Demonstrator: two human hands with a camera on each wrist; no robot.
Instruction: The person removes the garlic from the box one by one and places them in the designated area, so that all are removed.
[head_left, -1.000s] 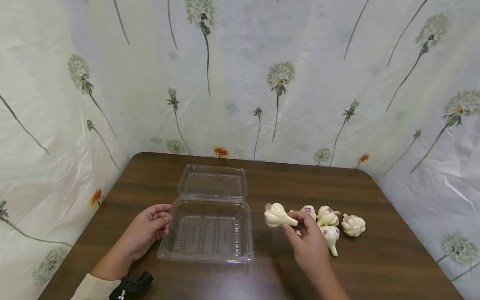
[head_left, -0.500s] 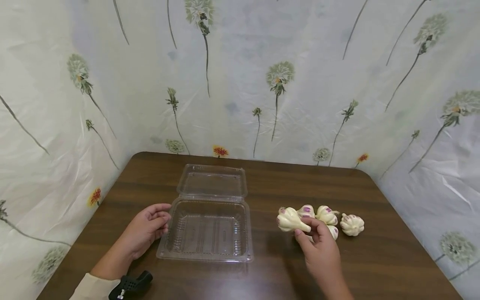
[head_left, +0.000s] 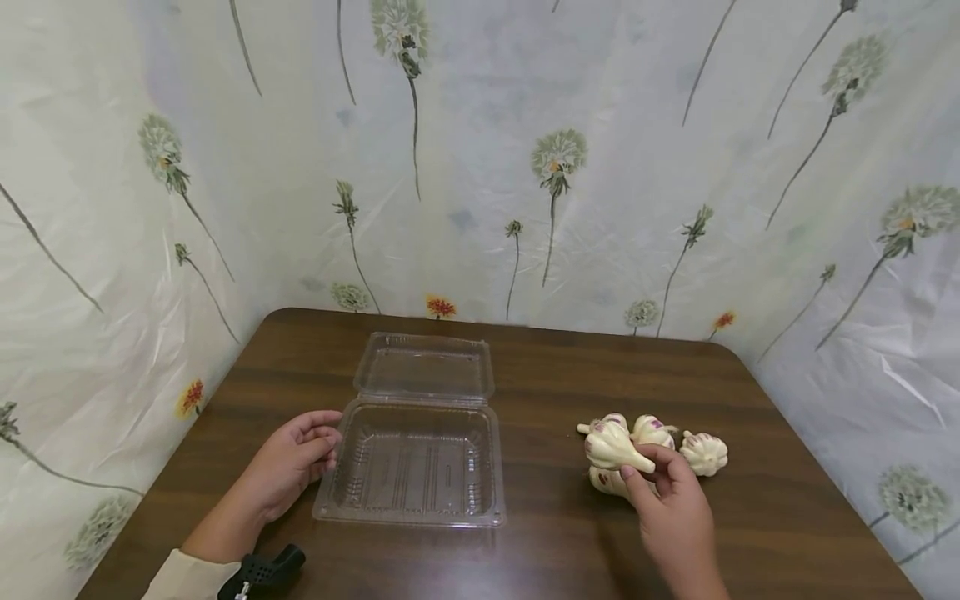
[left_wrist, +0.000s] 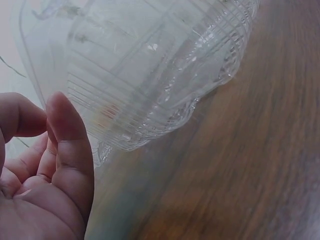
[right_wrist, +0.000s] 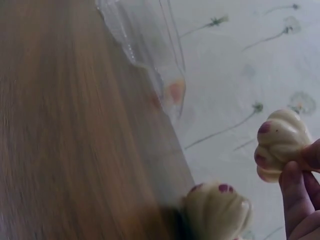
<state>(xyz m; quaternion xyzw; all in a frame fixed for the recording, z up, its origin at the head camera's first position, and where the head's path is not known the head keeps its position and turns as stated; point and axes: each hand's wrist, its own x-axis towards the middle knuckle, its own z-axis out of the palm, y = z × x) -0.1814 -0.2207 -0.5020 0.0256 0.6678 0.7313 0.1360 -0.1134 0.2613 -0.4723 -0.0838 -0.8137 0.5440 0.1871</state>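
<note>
My right hand (head_left: pixel 671 508) pinches a garlic bulb (head_left: pixel 609 445) by its stem between thumb and fingers, with the round end pointing left. In the head view this bulb overlaps other garlic bulbs (head_left: pixel 651 432) on the table. The right wrist view shows the held bulb (right_wrist: pixel 281 145) with purple patches, above another bulb (right_wrist: pixel 218 211). A clear plastic container (head_left: pixel 416 467) lies with its lid (head_left: pixel 426 367) folded back. My left hand (head_left: pixel 296 458) is at its left side, thumb and index finger pinching the rim, as the left wrist view shows at the thumb (left_wrist: pixel 65 120).
The brown wooden table (head_left: pixel 540 542) reaches back to a wall sheet (head_left: pixel 465 167) printed with dandelions. One garlic bulb (head_left: pixel 705 453) sits at the right end of the group. A black strap mount (head_left: pixel 262 571) is on the left wrist.
My right hand has moved right and slightly down with the garlic bulb, from beside the container to over the other bulbs. The left hand and the container stay in place.
</note>
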